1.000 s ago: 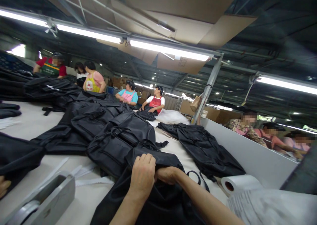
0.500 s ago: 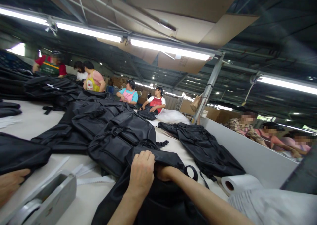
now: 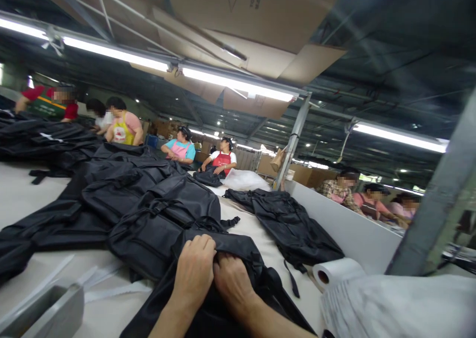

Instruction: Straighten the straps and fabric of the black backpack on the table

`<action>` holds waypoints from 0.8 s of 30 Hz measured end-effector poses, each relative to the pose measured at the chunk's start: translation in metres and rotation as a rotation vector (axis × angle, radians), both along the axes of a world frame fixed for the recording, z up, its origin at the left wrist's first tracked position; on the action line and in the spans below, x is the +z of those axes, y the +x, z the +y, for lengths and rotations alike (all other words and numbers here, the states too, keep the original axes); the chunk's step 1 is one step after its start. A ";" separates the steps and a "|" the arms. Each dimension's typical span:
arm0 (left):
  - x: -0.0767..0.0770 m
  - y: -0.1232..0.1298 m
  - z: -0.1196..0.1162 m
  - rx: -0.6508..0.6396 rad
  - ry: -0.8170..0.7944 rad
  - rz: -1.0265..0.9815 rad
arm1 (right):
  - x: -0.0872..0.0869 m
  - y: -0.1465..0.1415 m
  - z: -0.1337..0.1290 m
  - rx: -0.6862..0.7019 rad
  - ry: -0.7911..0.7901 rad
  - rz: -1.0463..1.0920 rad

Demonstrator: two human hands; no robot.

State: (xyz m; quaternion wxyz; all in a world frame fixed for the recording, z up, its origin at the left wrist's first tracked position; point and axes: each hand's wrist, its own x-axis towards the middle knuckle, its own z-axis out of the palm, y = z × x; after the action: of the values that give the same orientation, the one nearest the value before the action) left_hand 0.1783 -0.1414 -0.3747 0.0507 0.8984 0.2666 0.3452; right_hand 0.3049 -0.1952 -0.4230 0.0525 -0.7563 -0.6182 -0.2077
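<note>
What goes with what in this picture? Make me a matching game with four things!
1. white roll
2. yellow apron
3. cardboard
4. right hand

A. hanging overhead
B. on a black bag, beside the left hand
C. lying on the pale table, at the right
D. worn by a person in the background

Right pairs: 1-C, 2-D, 3-A, 4-B

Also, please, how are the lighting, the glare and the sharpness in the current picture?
Head view: the lamp tubes glare white; head view: the black bag at the left hand and right hand is dark, so its folds read poorly; head view: the plastic bag at lower right looks soft; head view: the farther post slants, so the picture seems tilted or distorted.
</note>
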 end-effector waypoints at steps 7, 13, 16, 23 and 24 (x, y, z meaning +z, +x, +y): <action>0.001 0.004 -0.003 -0.039 0.005 0.065 | -0.006 -0.006 -0.039 -0.085 -0.145 0.397; -0.018 0.003 0.007 -0.216 -0.268 0.220 | -0.004 0.001 -0.056 -0.015 -0.138 0.678; -0.017 -0.021 0.045 -0.286 -0.536 -0.082 | 0.011 0.018 -0.096 0.268 -0.166 0.838; -0.021 -0.067 0.101 0.187 -0.941 -0.303 | 0.042 0.109 -0.125 -0.356 0.490 1.287; -0.025 -0.062 0.097 0.177 -1.008 -0.312 | 0.037 0.116 -0.116 -0.379 0.477 1.328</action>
State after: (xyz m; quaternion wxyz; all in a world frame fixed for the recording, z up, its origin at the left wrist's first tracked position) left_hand 0.1161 -0.0441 -0.3994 0.4857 0.6749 0.4633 0.3067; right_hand 0.4205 -0.3115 -0.3855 0.5428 -0.7849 -0.2523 0.1601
